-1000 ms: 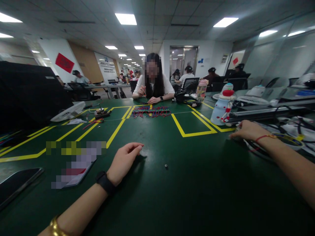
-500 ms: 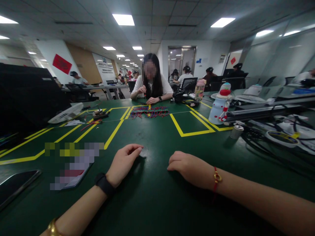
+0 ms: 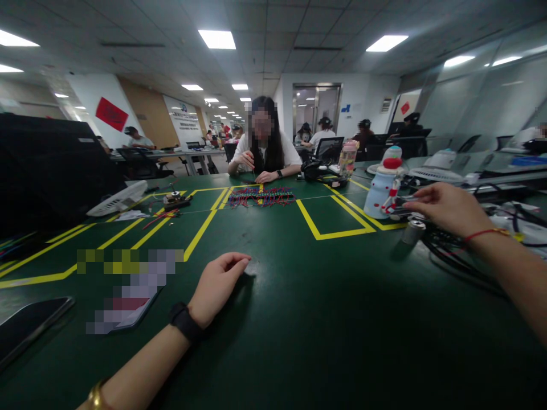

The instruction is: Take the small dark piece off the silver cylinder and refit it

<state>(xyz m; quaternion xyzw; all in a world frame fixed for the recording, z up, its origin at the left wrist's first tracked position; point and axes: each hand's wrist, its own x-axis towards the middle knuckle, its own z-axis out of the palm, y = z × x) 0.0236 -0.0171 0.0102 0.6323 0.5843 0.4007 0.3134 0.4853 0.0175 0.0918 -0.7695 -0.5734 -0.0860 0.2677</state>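
Grip, right hand (image 3: 448, 209): raised off the tabletop (image 3: 325, 319), fingers loosely curled and pointing left, thumb and forefinger close together near a dark cable end; whether anything is pinched between them cannot be told. A red cord bracelet (image 3: 485, 232) sits on the wrist.

Grip, left hand (image 3: 217, 285): resting on the green tabletop, fingers curled under, fingertips pressed on a small pale item (image 3: 251, 267) too blurred to identify. A black wristband (image 3: 184, 322) sits on the wrist, a gold bangle (image 3: 94, 397) further up the forearm.

Small silver cylinder (image 3: 413, 232): lying tilted on the tabletop, just below the right hand, not touched by it.

Bundle of black cables (image 3: 453, 253): beside the cylinder, under the right forearm.

Snowman-shaped bottle (image 3: 382, 185): upright, white with red cap, just left of the right hand's fingertips, at the corner of a yellow tape outline (image 3: 337, 219).

Dark phone (image 3: 29, 324): flat near the left edge, well apart from the left hand.

White desk fan (image 3: 117, 198): lying at far left.

Pile of red and blue wires (image 3: 261, 196): far side of the tabletop, in front of a seated person (image 3: 264, 149) whose hands work over it.
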